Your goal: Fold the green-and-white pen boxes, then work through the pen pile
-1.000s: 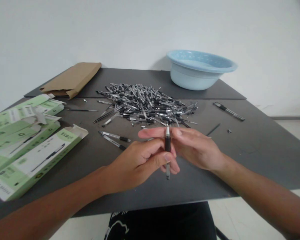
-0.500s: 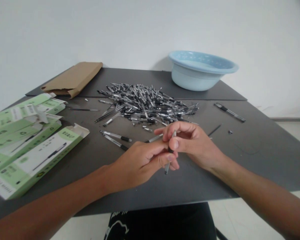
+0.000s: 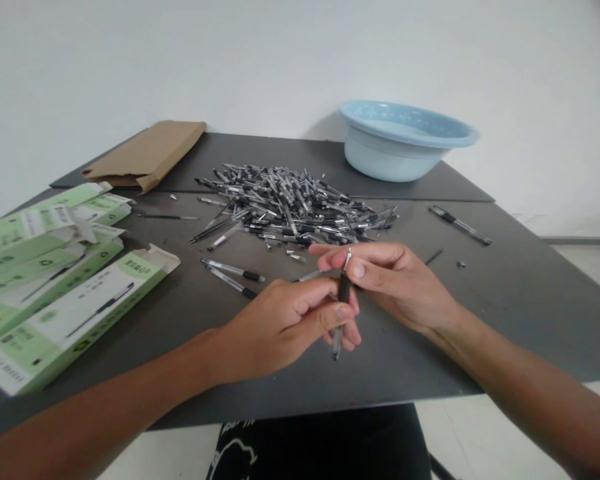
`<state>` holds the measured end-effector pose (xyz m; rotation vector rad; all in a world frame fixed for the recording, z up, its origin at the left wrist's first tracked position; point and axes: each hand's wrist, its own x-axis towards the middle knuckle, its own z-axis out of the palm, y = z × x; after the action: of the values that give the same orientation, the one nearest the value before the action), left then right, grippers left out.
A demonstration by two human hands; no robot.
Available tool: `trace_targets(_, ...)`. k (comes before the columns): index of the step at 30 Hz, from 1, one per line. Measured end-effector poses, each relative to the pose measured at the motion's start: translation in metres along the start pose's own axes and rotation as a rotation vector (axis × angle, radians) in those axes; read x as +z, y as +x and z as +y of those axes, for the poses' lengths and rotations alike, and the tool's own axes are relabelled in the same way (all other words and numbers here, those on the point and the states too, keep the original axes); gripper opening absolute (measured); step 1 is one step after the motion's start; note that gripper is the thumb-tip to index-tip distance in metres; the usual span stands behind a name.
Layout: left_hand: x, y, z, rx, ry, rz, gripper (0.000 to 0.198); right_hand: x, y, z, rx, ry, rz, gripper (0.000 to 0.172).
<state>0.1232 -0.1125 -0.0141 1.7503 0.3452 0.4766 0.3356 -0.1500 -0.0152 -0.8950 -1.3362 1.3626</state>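
Observation:
Both hands meet over the near middle of a dark grey table (image 3: 505,300). My left hand (image 3: 285,323) is closed, pinching a pen (image 3: 342,293) with a black grip that stands nearly upright, one end pointing down. My right hand (image 3: 395,283) pinches the pen's upper end between thumb and fingers. Just beyond the hands lies a big heap of black and clear pens (image 3: 293,203). Two loose pens (image 3: 233,273) lie to the left of my left hand.
Several green and white pen boxes (image 3: 55,280) lie at the left, one with its flap open. A brown paper envelope (image 3: 147,153) is at the back left, a pale blue basin (image 3: 405,140) at the back right. One pen (image 3: 459,223) and small parts lie at the right.
One second ago my right fingers were stretched out flat behind the upright pen. They curled onto it half a second ago and now pinch its top; the pen stands a little more upright again.

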Motion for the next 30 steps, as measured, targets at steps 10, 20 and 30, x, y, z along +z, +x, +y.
trace_targets(10, -0.003, -0.002, 0.004, 0.015, 0.114, -0.037, 0.031, -0.003, 0.002, -0.009, 0.029, -0.005, -0.132, 0.015)
trace_targets(20, -0.002, -0.001, 0.003, 0.004, 0.060, -0.076, 0.028, -0.010, -0.002, -0.011, 0.054, -0.108, -0.133, 0.016)
trace_targets(30, -0.003, -0.003, -0.001, 0.059, 0.136, -0.085, 0.030, -0.011, -0.001, -0.016, 0.016, -0.202, -0.152, 0.015)
